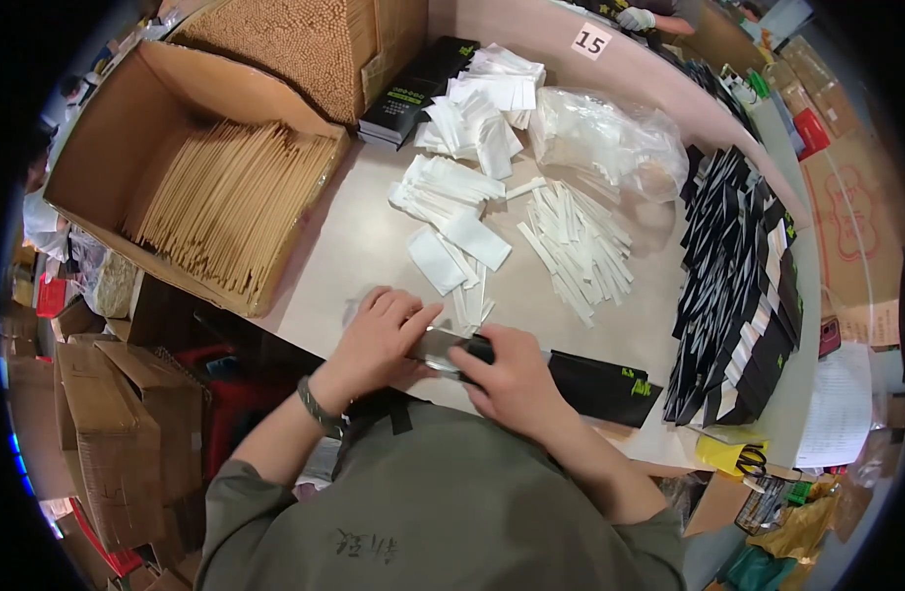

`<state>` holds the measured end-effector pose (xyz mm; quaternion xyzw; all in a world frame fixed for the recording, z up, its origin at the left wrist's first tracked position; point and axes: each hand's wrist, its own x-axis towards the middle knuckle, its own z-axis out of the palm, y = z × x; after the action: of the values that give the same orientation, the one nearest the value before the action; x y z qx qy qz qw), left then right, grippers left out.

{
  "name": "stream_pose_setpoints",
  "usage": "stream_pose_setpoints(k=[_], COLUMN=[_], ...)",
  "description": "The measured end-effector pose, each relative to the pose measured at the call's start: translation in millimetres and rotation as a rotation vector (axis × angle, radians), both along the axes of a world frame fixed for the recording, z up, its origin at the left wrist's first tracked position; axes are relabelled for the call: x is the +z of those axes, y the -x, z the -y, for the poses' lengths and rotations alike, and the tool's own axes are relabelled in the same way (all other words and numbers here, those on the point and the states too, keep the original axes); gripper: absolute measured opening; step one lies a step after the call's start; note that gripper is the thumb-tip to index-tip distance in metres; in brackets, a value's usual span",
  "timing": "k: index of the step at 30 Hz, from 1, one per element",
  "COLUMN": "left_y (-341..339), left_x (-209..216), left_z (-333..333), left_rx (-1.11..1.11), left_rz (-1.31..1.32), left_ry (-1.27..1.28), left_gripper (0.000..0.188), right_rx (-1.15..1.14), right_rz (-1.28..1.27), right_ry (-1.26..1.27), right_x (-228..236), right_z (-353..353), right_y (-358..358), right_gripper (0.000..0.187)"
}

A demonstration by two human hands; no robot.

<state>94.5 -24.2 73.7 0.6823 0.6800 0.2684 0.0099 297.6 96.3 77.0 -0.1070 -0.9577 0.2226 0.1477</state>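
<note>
At the table's near edge both hands meet over a small pale, shiny flat piece [435, 349]. My left hand [377, 340] is closed on its left end, fingers curled over it. My right hand [512, 372] pinches a black paper sleeve [478, 351] against the right end of that piece. Whether the piece is inside the sleeve cannot be made out. Flat black sleeves with green print [605, 389] lie to the right, partly under my right wrist. Just beyond my hands are folded white napkin packets [435, 260] and a loose pile of thin white paper-wrapped sticks [576, 241].
On the left stands a cardboard box [88, 163] of wooden chopsticks [236, 207], with another full box [275, 44] behind it. Farther back are stacked black sleeves [413, 94] and a clear plastic bag [610, 143]. Filled black packets [733, 295] are heaped at right, near yellow-handled scissors [730, 453].
</note>
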Motion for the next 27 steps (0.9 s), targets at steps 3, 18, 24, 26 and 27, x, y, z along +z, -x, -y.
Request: stream_pose_setpoints(k=[3,18,24,26,27], left_y=[12,-59,-28,-27,-26], left_x=[-5,-4,-7,-5,-3], left_z=[-2,-13,6,11,14], left_rx=[-0.094,-0.39,0.288,0.253,0.224], left_rz=[-0.053,1.037,0.339,0.33,0.322], left_ry=[0.326,0.618,0.356,0.375,0.387], left_gripper=[0.054,0.043,0.054,0.056,0.057], right_rx=[0.212,0.063,-0.375,-0.41,-0.412], right_rz=[-0.037,0.159,0.448,0.387,0.383], right_ry=[-0.025,-0.002,0.209,0.155,0.161], right_x=[44,-17,-3,-14,-17], right_z=[-33,-37,-9,-6,-7], right_y=[4,-42,-24,-20,-19], right_gripper=[0.013,0.041,0.036,0.033,0.033])
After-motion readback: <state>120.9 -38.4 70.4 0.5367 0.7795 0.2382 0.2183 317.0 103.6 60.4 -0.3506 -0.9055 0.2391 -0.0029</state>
